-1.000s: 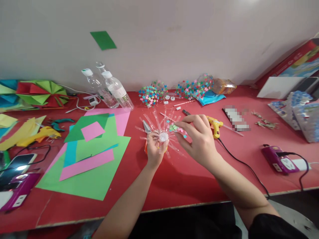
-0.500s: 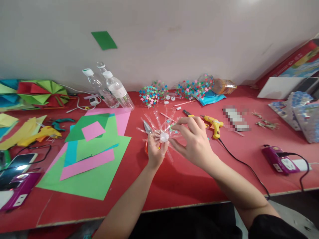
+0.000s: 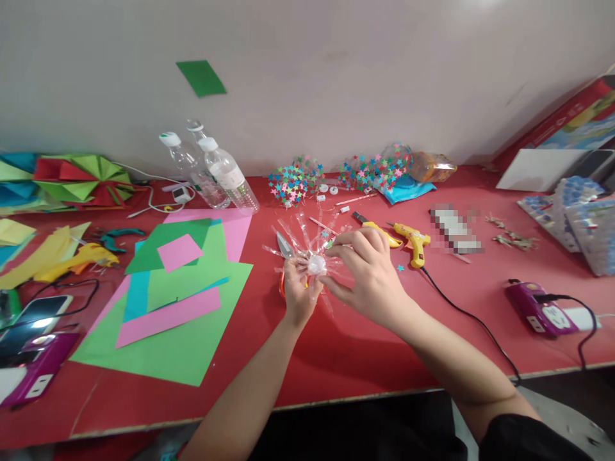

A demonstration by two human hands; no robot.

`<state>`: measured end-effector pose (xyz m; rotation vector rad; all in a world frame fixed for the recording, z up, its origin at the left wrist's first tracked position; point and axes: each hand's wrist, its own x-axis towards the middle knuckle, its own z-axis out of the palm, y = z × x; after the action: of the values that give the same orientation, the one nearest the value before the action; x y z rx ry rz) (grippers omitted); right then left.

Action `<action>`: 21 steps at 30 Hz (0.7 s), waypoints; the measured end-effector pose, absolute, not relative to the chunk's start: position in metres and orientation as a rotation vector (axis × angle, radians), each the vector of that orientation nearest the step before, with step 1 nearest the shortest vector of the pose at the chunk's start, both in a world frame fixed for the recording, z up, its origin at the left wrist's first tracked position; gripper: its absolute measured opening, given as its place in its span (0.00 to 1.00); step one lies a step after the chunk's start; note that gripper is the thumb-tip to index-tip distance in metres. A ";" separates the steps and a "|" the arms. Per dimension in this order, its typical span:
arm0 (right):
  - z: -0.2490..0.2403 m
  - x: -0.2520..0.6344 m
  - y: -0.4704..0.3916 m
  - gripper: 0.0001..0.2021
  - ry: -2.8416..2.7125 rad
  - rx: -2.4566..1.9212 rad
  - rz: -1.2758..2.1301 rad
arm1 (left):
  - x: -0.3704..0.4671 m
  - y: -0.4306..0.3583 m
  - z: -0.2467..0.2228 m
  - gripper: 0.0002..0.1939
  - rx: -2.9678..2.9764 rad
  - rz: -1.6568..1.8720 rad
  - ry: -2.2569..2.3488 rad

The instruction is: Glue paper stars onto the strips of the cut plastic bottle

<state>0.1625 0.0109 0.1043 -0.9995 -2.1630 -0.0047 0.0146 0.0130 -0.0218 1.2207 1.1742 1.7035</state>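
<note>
My left hand (image 3: 298, 296) pinches the bottle flower (image 3: 312, 256) mid-frame while my right hand (image 3: 368, 275) presses a star on; most strips look bare.

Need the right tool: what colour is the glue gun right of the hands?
Yellow, with a black cord; the glue gun shows clearly in the head view.

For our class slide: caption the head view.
Left hand holds a clear-strip starburst; right hand pinches one strip.

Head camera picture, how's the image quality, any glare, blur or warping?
Head view: even, soft light; glare on the phone screen at left; a pixelated patch right of the glue gun; the table edge bows from wide-angle warp; both hands sharp.
</note>
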 end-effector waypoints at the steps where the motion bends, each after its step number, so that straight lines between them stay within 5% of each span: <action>1: 0.104 0.162 0.011 0.09 -2.170 -0.998 -0.006 | 0.015 0.013 -0.022 0.19 1.213 1.702 1.156; 21: 0.103 0.164 0.010 0.02 -2.068 -0.904 0.100 | 0.018 0.013 -0.015 0.19 1.160 1.715 1.168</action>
<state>0.1636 0.0095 0.1029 -0.9044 -2.0679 0.1002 0.0175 0.0127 -0.0151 1.1599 1.1679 1.7155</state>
